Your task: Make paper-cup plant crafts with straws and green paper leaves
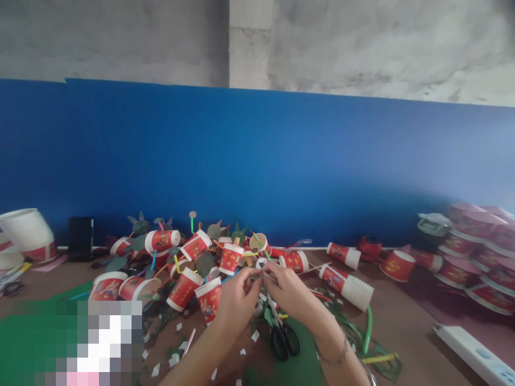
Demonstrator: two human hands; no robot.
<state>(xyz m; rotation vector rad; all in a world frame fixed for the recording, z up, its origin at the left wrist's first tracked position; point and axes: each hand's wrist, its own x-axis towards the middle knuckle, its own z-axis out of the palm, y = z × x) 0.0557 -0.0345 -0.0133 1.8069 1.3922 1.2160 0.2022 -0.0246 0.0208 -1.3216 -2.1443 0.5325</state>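
Observation:
My left hand [240, 292] and my right hand [288, 292] meet fingertip to fingertip over the middle of the table. Both are closed in a pinch, and whatever is between the fingers is too small to make out. Just above the fingertips shows a small white ring-shaped thing [261, 262]; whether the fingers touch it I cannot tell. Below the right hand lie scissors with black handles [285, 341], partly over green paper [303, 356]. Left of my left hand stands a red paper cup with a white rim [208, 300], partly covered by that hand.
A heap of red paper cups [185, 289] with coloured straws fills the back. Stacked cups [358, 289] lie to the right, near a green straw [367, 329]. White paper scraps [255, 336] are strewn about. A power strip [475, 351] lies at right, below piled red tubs [478, 252].

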